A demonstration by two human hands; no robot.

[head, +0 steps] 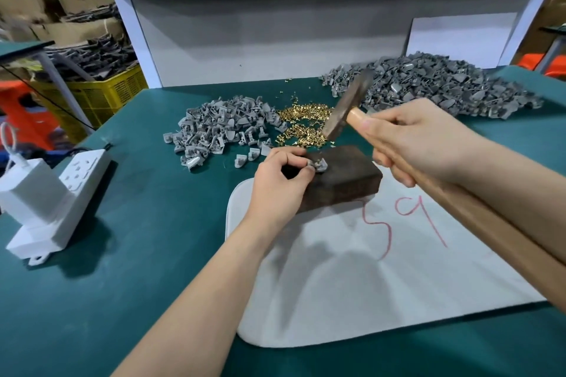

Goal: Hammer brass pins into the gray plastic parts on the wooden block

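Note:
A dark wooden block lies on a white pad. My left hand pinches a small gray plastic part on the block's top left corner. My right hand grips the wooden handle of a hammer, whose blurred metal head hangs tilted above the block, apart from the part. A heap of brass pins lies just behind the block. One pile of gray parts sits to the left of the pins, and a larger pile sits at the back right.
The white pad with red marks covers the green table at the front right. A white power strip with a charger stands at the left. A white panel and shelf close off the back. Crates stand off the table's left.

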